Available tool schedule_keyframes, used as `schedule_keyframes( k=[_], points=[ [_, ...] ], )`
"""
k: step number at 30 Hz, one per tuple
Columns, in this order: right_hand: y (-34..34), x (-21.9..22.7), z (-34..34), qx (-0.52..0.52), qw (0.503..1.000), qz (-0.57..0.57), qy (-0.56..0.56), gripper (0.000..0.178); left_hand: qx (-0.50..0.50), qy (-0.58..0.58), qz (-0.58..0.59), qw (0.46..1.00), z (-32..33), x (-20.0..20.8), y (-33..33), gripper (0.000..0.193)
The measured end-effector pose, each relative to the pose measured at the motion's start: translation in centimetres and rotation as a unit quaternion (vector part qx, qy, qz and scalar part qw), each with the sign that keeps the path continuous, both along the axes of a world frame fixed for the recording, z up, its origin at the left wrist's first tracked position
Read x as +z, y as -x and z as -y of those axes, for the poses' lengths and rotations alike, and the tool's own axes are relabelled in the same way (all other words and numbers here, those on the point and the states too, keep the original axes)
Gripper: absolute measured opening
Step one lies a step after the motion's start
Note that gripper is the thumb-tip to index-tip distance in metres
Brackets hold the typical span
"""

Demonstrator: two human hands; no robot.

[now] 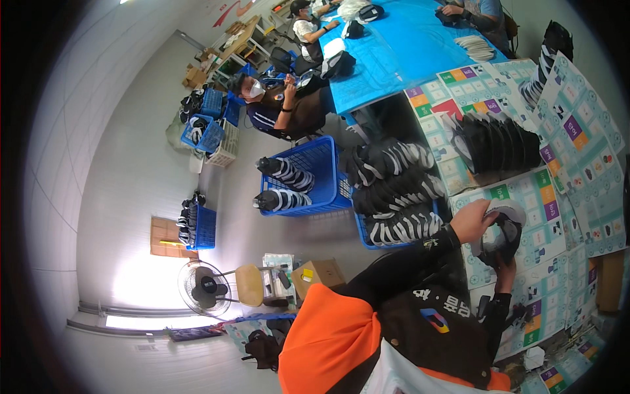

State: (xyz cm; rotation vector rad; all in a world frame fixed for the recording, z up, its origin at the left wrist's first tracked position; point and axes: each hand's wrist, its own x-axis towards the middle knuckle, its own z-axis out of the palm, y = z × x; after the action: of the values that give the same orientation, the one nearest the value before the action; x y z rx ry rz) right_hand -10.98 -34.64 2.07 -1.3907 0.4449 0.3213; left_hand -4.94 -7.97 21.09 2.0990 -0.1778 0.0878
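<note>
Far off to the left of the hands, and lower, stands a fan [209, 287], with a chair [249, 285] just beside it. A seated co-worker [268, 108] in a white mask is well beyond the hands, up and left. Nearer the hands comes a blue basket [336, 190] with two stacks of black-and-white shoe parts [295, 176], then several rows of shoe parts [397, 187] just left of the left hand. The left hand [471, 222] pinches the edge of a grey-and-black shoe upper [510, 238], which sits between both hands above printed sheets [531, 270]. Beyond the hands stands a row of black shoe pieces [504, 143]. The right hand [505, 274] is under the upper, its fingers partly hidden, so I cannot tell how firmly it grips.
</note>
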Motion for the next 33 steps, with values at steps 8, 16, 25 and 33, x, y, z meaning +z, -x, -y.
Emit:
schedule_keyframes(
  k=[8, 16, 25, 33],
  points=[
    [-0.7, -1.2, -0.3, 0.132, 0.980, 0.028, 0.144, 0.041, 0.084, 0.031, -0.038, 0.995, -5.0, -1.9, 4.1, 0.031],
    [-3.3, 13.5, 5.6, 0.255, 0.860, 0.104, -0.429, 0.088, 0.258, -0.071, -0.154, 0.951, -20.9, -7.7, 13.6, 0.035],
    [-0.8, 13.8, -9.7, 0.472, 0.865, -0.120, -0.121, 0.089, 0.366, -0.105, -0.140, 0.914, -33.3, -14.0, 23.0, 0.038],
    [5.1, 17.5, -18.2, 0.403, 0.881, -0.182, -0.168, 0.082, 0.286, -0.055, -0.161, 0.943, -33.5, -15.4, 23.3, 0.038]
  ],
)
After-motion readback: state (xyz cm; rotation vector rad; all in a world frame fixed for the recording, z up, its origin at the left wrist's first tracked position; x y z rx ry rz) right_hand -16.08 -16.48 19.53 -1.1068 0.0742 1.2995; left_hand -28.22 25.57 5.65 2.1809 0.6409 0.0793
